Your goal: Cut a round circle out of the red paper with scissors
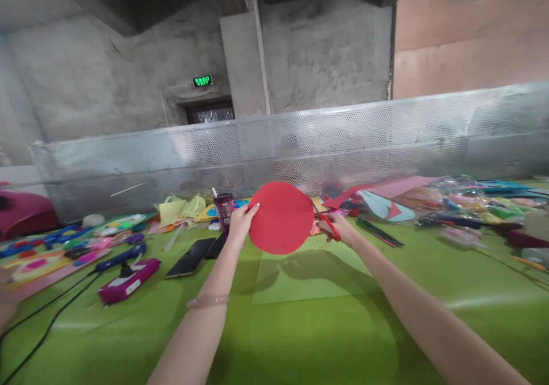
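Observation:
My left hand (241,220) pinches the left edge of a round red paper disc (281,218) and holds it up above the green table (300,328). My right hand (338,229) is closed around red-handled scissors (329,225) at the disc's right edge. A light green sheet (309,273) lies flat on the table beneath the disc.
A purple bottle (223,207) and two dark phones (191,257) sit left of my hand. A magenta case (128,282), cables and coloured craft tools lie at the left. Paper scraps and packets crowd the right, before a perforated metal barrier (300,139).

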`<state>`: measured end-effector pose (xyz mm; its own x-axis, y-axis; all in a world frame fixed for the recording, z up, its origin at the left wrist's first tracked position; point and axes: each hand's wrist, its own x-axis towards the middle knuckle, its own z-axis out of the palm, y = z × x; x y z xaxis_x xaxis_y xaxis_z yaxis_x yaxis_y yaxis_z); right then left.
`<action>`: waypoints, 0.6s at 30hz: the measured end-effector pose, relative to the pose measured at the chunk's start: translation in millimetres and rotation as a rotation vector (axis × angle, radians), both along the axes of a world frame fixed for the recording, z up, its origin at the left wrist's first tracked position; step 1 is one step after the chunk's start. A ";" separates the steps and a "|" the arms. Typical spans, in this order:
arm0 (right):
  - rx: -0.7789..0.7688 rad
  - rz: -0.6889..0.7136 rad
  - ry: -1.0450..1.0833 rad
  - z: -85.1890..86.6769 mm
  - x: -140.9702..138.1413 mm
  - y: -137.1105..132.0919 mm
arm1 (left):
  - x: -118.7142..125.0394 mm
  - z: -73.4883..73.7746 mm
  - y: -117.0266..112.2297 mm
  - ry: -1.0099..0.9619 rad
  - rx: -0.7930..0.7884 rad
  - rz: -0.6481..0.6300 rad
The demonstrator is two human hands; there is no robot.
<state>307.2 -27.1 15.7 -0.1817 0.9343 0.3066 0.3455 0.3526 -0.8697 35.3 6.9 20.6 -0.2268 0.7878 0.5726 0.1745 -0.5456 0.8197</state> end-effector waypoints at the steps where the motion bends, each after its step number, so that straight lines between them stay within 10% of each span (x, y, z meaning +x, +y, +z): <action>1: 0.000 -0.002 0.006 -0.3 -0.1 0.3 | 0.0 0.7 -0.9 0.001 -0.007 -0.003; 10: -0.058 -0.071 0.331 5.4 0.7 3.9 | 9.9 4.8 -20.0 0.087 -0.218 -0.401; 18: -0.008 0.176 0.165 2.3 -6.3 -10.8 | 20.6 3.9 -31.0 0.193 -0.332 -0.563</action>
<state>300.9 -37.9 18.0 -0.2897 0.8952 0.3386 0.1323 0.3878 -0.9122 55.9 -24.0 24.4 0.3512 0.8968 0.2691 0.0972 -0.3207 0.9422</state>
